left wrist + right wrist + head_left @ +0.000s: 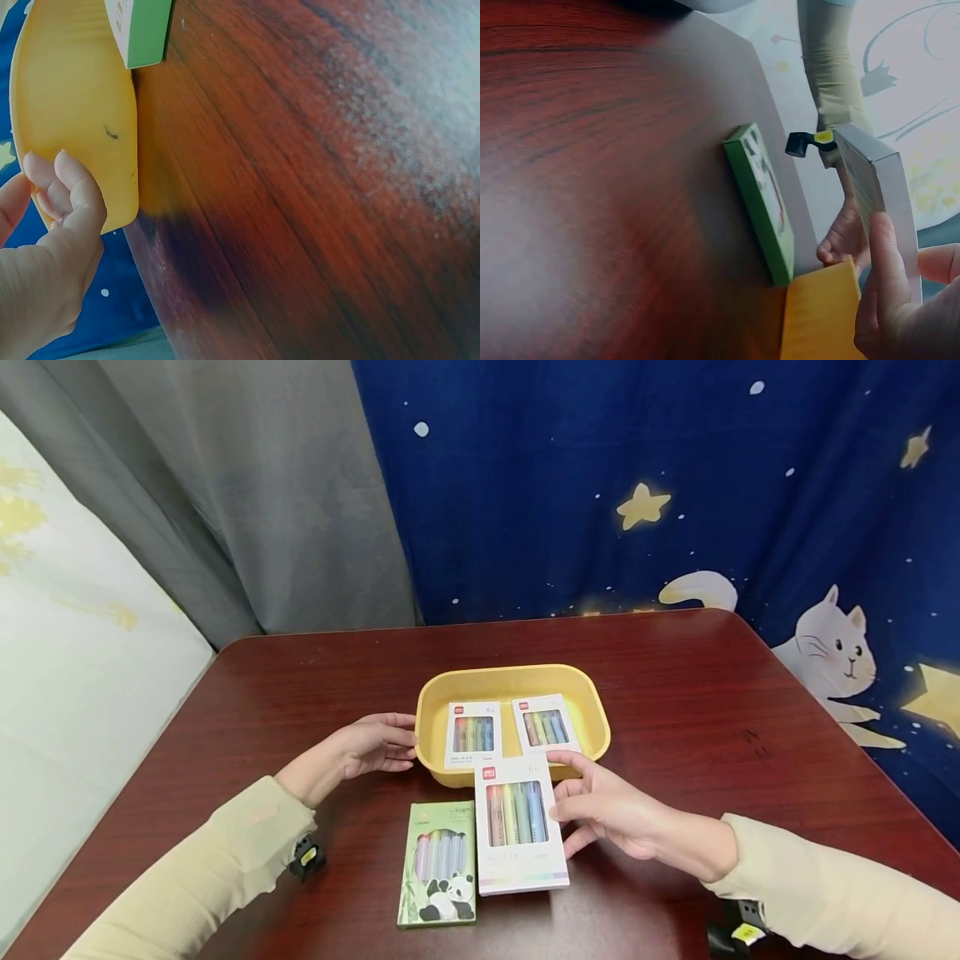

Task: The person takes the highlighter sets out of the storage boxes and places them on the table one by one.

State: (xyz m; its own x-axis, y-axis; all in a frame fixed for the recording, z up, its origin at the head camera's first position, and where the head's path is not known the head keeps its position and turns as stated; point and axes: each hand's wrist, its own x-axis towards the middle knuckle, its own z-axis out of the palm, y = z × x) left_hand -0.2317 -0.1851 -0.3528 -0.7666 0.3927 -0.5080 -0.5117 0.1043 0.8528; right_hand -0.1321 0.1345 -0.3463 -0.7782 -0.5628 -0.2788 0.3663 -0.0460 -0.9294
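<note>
My right hand [611, 810] grips a white box of coloured pens [522, 868] by its right side, thumb in front. In the right wrist view the pen box [896, 202] stands raised above the table, and in the head view it overlaps the front rim of a yellow basket [517, 675]. Two smaller-looking white pen boxes, one at left [474, 735] and one at right [546, 725], lean inside the basket. My left hand [378, 745] is at the basket's left end, fingers loosely bent beside its wall [82, 112].
A green panda box of pens [438, 864] lies on the dark red table [337, 685] in front of the basket, left of the held box. Behind the table hang a grey curtain [300, 510] and a blue star-patterned curtain [562, 510].
</note>
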